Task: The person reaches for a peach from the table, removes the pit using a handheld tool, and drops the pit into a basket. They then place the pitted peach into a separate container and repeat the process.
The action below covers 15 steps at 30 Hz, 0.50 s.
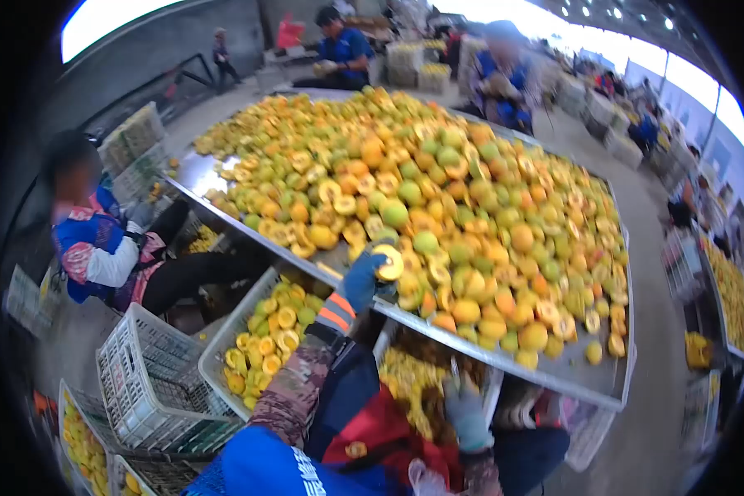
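Observation:
My left hand (362, 279), in a blue glove, is closed round a yellow peach half (391, 264), its cut face and round hollow showing. It is at the near edge of a metal table (504, 360) heaped with whole and halved peaches (463, 285). My right hand (466, 413), in a grey-green glove, is lower, over a crate of yellow fruit pieces (409, 376) in front of my lap. Its fingers are closed on a thin, pale tool (455, 368), whose kind I cannot make out.
A crate of peach halves (264, 335) stands left of my knees, beside a white plastic crate (145, 376). A person in a blue vest (99, 240) sits at the left. Two others (343, 50) are across the table. Another fruit-laden table (727, 289) is at the right.

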Tool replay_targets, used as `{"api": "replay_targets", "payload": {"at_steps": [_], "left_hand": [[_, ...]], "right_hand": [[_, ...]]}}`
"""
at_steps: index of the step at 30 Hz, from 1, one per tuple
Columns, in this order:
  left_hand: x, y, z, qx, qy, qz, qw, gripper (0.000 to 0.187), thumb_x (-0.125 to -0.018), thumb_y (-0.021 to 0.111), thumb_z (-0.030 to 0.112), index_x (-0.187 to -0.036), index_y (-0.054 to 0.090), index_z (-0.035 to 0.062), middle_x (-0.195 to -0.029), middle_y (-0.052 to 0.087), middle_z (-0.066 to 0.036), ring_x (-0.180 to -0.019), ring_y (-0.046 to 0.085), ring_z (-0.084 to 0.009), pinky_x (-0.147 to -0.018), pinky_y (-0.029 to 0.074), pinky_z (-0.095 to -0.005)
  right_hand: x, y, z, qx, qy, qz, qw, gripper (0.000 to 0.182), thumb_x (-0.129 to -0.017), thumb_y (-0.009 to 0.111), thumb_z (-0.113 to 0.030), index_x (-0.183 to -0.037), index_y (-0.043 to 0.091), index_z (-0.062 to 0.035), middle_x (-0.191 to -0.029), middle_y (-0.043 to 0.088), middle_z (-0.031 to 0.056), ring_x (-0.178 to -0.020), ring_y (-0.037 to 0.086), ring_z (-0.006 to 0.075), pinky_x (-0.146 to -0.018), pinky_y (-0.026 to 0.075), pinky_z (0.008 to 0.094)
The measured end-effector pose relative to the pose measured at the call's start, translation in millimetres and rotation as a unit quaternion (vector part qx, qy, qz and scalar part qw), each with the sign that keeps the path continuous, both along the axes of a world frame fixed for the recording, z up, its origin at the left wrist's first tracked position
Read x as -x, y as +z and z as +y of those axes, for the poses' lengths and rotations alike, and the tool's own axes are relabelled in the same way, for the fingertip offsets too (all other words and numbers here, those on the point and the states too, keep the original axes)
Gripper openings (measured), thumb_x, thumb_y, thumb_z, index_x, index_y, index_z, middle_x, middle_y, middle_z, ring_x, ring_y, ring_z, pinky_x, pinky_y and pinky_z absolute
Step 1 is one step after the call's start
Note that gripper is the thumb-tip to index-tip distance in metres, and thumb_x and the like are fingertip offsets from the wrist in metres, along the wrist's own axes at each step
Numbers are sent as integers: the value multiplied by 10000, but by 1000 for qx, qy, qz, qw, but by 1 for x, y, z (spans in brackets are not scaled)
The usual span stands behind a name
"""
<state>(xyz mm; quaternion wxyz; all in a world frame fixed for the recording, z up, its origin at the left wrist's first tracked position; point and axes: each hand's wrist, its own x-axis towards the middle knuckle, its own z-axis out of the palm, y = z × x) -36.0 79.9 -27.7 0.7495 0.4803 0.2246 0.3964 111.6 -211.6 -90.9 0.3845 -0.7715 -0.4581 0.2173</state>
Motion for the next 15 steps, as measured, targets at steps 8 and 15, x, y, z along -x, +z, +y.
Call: {"api": "replay_targets", "payload": {"at_steps": [8, 15], "left_hand": [[-35, 5, -144, -152, 118, 13, 981, 513, -975, 332, 490, -1163, 499, 43, -1048, 596, -115, -923, 608, -231, -794, 519, -345], [-23, 59, -191, -355, 106, 73, 926, 241, -882, 521, 30, -1120, 505, -8, -1066, 581, -138, -936, 587, -253, -847, 466, -327]], "right_hand": [[47, 126, 4, -122, 81, -294, 945, 155, -864, 538, -58, -1008, 544, -1, -862, 504, 165, -690, 563, 304, -519, 444, 402], [59, 129, 3, -48, -17, -131, 990, 307, -892, 547, -168, -1139, 507, 10, -766, 583, 233, -613, 587, 352, -490, 437, 425]]}}
